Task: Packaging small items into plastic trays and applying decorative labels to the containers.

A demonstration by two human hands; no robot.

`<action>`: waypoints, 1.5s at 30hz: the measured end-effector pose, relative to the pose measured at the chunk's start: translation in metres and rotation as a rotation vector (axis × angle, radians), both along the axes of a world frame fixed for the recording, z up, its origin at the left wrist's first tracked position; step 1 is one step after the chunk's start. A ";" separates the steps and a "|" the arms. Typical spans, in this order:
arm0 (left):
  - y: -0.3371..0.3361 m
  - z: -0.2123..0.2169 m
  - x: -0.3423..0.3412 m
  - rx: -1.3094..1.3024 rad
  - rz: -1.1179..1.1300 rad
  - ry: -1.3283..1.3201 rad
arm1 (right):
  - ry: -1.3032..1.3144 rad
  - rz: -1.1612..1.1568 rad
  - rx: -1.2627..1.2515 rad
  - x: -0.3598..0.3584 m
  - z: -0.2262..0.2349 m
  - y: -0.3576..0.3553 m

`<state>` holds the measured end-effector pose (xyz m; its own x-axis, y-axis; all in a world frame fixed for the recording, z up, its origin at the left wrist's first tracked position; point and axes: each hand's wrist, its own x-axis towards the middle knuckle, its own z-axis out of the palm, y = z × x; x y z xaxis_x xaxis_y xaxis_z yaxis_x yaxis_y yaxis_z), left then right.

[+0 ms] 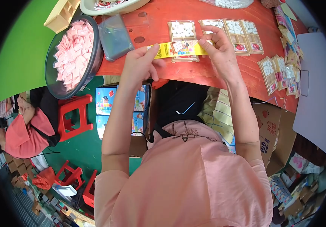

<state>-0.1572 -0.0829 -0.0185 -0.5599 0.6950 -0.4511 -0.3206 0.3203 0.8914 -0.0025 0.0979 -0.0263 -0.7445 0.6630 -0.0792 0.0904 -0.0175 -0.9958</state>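
Observation:
A yellow printed paper strip [184,49] is stretched level between my hands above the red table. My left hand [142,62] pinches its left end between thumb and fingers. At the other end, my right hand [219,51] grips it with the thumb, the index finger curved above. Beneath the strip lies a tan compartment tray [182,29] with white pieces in its upper part; the strip hides its middle. Beyond my right hand, more such trays [235,31] stand side by side, with white pieces and small red packets in them.
A dark round basin [98,56] of pink packets sits at the left edge, beside a translucent plastic box [115,36]. Several filled trays [269,73] overlap at the right. Blue printed boxes [106,100] are below the table. A person [30,132] sits at left near a red stool [76,117].

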 end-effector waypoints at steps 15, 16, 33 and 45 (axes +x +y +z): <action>0.056 -0.052 -0.001 0.031 0.204 0.410 | -0.244 -0.043 0.985 -0.010 -0.026 0.010; 0.057 -0.052 0.000 0.031 0.202 0.410 | -0.249 -0.044 1.044 -0.010 -0.028 0.010; -0.020 -0.034 0.055 -0.200 0.207 0.956 | -0.301 0.232 1.332 0.020 -0.031 -0.057; -0.047 -0.057 0.089 0.094 0.386 -0.420 | -0.191 0.304 1.104 0.043 -0.038 -0.074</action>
